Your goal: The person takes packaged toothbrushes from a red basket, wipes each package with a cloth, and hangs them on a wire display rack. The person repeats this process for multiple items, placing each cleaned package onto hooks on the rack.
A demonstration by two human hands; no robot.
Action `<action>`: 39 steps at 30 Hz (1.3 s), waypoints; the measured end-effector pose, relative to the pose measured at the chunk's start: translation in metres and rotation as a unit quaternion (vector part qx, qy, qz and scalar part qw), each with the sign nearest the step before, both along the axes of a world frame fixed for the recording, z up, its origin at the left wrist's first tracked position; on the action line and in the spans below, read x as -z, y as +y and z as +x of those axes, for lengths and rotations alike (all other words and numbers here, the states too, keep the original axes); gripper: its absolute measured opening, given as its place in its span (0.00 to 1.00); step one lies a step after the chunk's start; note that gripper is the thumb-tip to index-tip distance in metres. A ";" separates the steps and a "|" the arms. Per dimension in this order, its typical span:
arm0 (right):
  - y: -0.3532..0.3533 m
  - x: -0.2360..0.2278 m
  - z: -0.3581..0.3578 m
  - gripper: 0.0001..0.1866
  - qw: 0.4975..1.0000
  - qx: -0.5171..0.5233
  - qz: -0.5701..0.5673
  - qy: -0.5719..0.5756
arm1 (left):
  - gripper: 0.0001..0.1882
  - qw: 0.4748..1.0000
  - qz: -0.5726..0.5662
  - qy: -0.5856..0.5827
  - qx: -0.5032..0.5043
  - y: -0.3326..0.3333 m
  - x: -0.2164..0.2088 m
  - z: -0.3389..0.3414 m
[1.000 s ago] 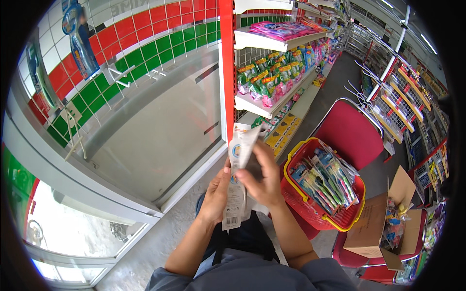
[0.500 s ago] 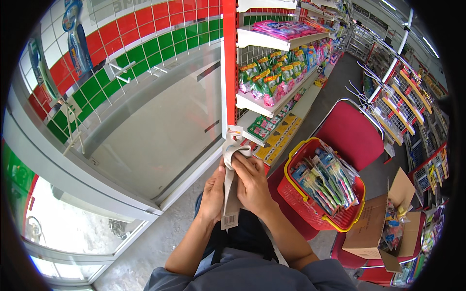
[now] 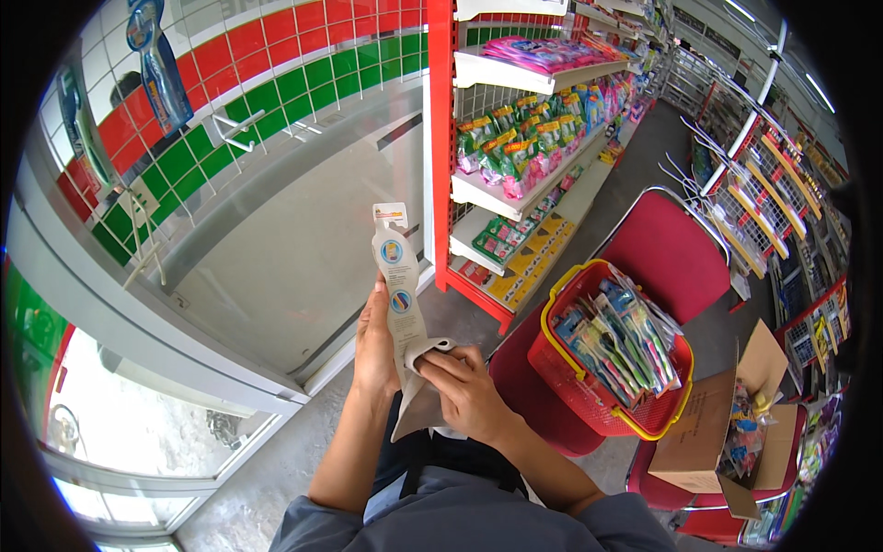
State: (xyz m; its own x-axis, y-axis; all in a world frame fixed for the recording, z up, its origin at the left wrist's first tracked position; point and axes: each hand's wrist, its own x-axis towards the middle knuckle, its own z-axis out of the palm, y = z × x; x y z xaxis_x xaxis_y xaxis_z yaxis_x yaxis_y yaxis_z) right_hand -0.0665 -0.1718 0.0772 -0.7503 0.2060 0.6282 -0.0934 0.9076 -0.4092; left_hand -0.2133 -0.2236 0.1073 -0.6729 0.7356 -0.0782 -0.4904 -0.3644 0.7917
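My left hand (image 3: pixel 375 342) is closed on the edge of a narrow white toothbrush pack (image 3: pixel 401 293), held upright with its printed back toward me and its hang-hole end at the top. A pale grey cloth (image 3: pixel 418 411) is gripped in my right hand (image 3: pixel 460 388), with its fingers pushed into the folds. The cloth lies against the lower part of the pack and hides that end. To the right, a red basket (image 3: pixel 589 419) with yellow handles stands on a red chair and holds several toothbrush packs (image 3: pixel 621 345).
A wire grid (image 3: pixel 303 69) at left carries hooks and hanging toothbrush packs (image 3: pixel 158 78). Ahead are white shelves (image 3: pixel 501 195) with green and pink packets. An open cardboard box (image 3: pixel 690 432) sits on another red chair at lower right. Glass door panels stand at lower left.
The pack has turned so its back faces me, and it has shifted left and up. My right hand and the cloth have slid from its upper end down to its lower end.
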 end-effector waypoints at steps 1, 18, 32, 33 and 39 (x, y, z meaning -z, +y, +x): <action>-0.001 0.002 0.003 0.26 1.000 -0.008 -0.017 -0.004 | 0.27 1.000 0.002 0.003 0.000 0.000 0.001 -0.002; 0.094 -0.083 0.003 0.22 0.882 -0.106 -0.386 0.248 | 0.26 0.971 0.016 0.212 0.106 -0.015 -0.007 0.027; 0.091 -0.100 -0.015 0.19 0.908 -0.117 -0.394 0.077 | 0.23 0.926 -0.011 0.356 0.122 -0.029 0.000 0.029; 0.089 -0.100 -0.013 0.16 0.908 -0.119 -0.395 0.077 | 0.23 0.921 -0.019 0.368 0.123 -0.030 -0.001 0.030; 0.082 -0.096 -0.007 0.12 0.929 -0.055 -0.350 0.105 | 0.23 0.919 0.001 0.374 0.123 -0.031 -0.005 0.031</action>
State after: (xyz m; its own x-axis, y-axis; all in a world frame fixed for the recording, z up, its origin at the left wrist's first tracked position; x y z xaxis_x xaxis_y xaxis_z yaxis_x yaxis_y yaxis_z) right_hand -0.0730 -0.0903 0.1733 -0.6660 0.5495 0.5044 -0.3144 0.4064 -0.8579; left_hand -0.1822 -0.2546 0.1125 -0.3512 0.8723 0.3401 0.1224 -0.3173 0.9404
